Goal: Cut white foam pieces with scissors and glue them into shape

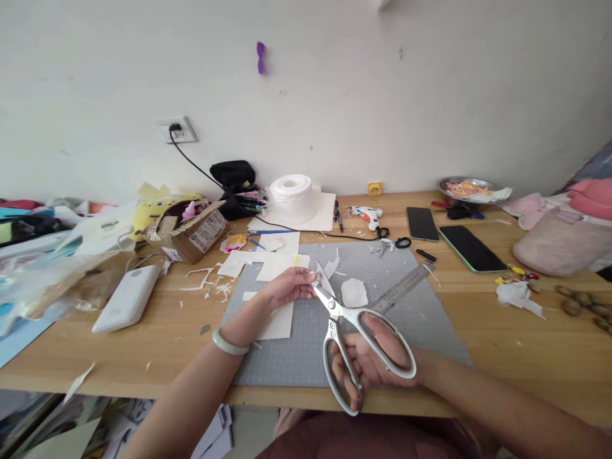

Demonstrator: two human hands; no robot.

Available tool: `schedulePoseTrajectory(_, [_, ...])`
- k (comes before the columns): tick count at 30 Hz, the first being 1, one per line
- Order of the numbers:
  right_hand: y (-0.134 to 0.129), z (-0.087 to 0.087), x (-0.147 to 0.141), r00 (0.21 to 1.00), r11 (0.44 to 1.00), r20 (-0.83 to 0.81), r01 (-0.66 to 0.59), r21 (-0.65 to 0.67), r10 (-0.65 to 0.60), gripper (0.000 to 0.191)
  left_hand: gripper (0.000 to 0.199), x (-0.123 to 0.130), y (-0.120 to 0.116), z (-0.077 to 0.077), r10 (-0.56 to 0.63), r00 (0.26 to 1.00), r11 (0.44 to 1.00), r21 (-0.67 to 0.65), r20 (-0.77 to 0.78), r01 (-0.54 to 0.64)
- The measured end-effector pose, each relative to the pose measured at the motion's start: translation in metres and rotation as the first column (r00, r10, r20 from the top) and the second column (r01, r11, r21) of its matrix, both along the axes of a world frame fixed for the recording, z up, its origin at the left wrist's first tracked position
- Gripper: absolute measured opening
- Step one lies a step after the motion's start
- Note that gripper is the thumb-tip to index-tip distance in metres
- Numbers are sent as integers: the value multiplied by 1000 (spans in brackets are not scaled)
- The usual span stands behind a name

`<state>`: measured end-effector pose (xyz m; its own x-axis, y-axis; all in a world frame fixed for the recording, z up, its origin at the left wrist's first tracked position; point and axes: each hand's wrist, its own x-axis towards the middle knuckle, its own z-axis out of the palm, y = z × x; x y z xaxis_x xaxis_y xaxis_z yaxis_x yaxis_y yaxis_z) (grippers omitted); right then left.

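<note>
My right hand (369, 364) holds large silver scissors (335, 310), thumb through one loop and fingers through the other. The handles are spread and the blades point up and to the left. My left hand (289, 287) is closed in a pinch on a small white scrap of paper (314, 281), right at the blades. The fingers partly hide this scrap. Below lies a grey cutting mat (306, 363), with a rounded white paper cutout (354, 292) and a metal ruler (404, 287) to the right of the blades.
White paper sheets (280, 322) and shreds lie left of centre. Behind stand a white roll (292, 201), a cardboard box (194, 236) and a glue gun (367, 215). Two phones (471, 248), a metal bowl (444, 188) and small black scissors (401, 243) are to the right. A white power bank (129, 299) lies left.
</note>
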<state>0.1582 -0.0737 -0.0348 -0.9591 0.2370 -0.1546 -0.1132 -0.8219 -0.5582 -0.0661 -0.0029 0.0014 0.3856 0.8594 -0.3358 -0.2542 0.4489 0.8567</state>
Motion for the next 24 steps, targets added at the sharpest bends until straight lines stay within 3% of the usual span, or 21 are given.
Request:
schedulePoseTrajectory(9, [-3,8,-1,983,992,142,122,-18,-118,54,18,-2,1,0,-70,998,998,-10,-10,70])
schedulePoseTrajectory(16, [-2,17,-2,945,990,300,140,-12,-131,51,14,-1,0,1,-58,998,998,-24,11,58])
schedulePoseTrajectory(24, [-3,21,0,937,988,313,156,15,-153,52,8,0,-1,1,-39,999,999,-35,16,40])
